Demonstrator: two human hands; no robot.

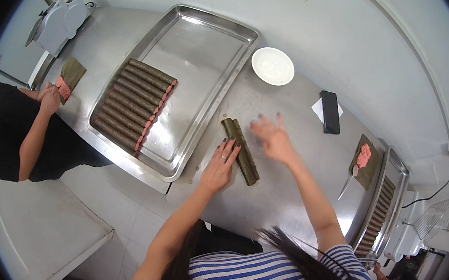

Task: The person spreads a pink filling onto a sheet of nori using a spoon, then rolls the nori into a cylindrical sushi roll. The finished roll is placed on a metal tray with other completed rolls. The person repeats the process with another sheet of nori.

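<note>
A dark green seaweed roll (244,157) lies on the steel table in front of me, with a loose flap of sheet along its right side. My left hand (219,166) rests on its left edge, fingers stretched out and the tips touching the seaweed; a ring shows on one finger. Just right of the roll, my right hand (274,140) hovers apart from it. Its fingers are spread and slightly smeared by motion, with nothing in them. Any filling inside the roll is hidden.
Several finished rolls with pink ends fill part of a steel tray (207,24). A white bowl (273,66), phone (330,112), spoon (348,183) and seaweed sheet with pink paste (364,156) lie rightward. A co-worker's hands (49,95) work at left. Another tray (396,161) stands far right.
</note>
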